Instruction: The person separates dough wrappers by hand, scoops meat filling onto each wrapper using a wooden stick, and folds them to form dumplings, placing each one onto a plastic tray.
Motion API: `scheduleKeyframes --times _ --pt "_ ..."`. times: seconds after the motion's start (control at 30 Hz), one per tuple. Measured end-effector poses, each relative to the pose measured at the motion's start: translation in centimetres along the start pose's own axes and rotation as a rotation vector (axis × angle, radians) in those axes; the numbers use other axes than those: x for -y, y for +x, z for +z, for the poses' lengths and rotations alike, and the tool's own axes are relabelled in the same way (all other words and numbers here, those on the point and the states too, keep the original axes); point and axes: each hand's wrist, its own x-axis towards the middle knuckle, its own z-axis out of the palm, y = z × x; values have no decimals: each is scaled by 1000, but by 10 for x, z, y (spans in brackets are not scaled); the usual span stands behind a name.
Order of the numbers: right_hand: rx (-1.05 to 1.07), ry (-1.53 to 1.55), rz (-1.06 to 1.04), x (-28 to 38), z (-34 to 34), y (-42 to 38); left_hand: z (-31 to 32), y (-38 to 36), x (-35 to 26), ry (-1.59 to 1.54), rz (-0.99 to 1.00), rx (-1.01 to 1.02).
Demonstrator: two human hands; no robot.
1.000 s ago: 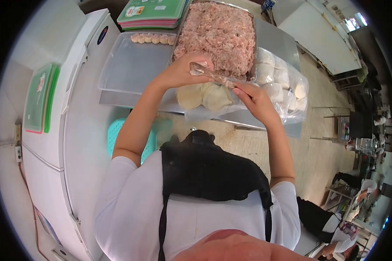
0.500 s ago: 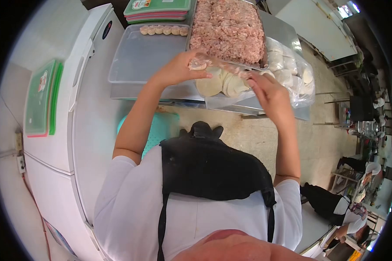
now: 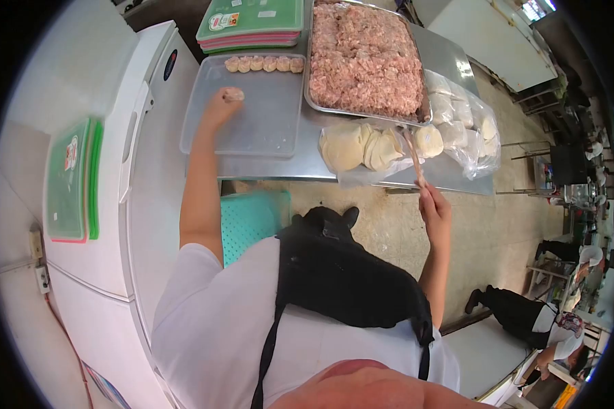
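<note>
My left hand (image 3: pixel 218 111) is over the clear plastic tray (image 3: pixel 262 129), its fingers closed around a meat-filled dumpling (image 3: pixel 233 94). Along the tray's far edge sits a row of several similar dumplings (image 3: pixel 264 64). My right hand (image 3: pixel 435 206) grips the end of a thin flat stick (image 3: pixel 415 160), its other end near the wrappers. Round dough wrappers (image 3: pixel 361 146) lie fanned on a plastic bag by the table's front edge, and a smaller pile of wrappers (image 3: pixel 428 141) is just right of the stick. A metal pan of ground meat (image 3: pixel 365 61) stands behind them.
Bagged stacks of wrappers (image 3: pixel 460 119) rest on the right of the steel table (image 3: pixel 450 51). Green and pink lids (image 3: pixel 252 24) are piled behind the tray. A white refrigerator (image 3: pixel 150 136) stands at left, a turquoise crate (image 3: pixel 252 218) below. Another person (image 3: pixel 525 320) is at far right.
My left hand has moved left from above the wrappers to over the tray, carrying the dumpling. My right hand has drawn back toward my body, and the stick now shows clearly.
</note>
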Motion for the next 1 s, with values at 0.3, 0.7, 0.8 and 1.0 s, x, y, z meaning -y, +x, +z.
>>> scheduleKeyframes --times 0.3,0.7,0.8,1.0 --pt "-36 62 112 -5 -4 -12 -11 105 40 312 17 -506" --pt "7 102 176 19 0 8 5 154 78 363 161 -232" --pt "27 37 74 9 -2 6 16 156 65 466 325 -249" --pt "53 110 228 -2 -28 17 48 13 -93 194 476 -233"
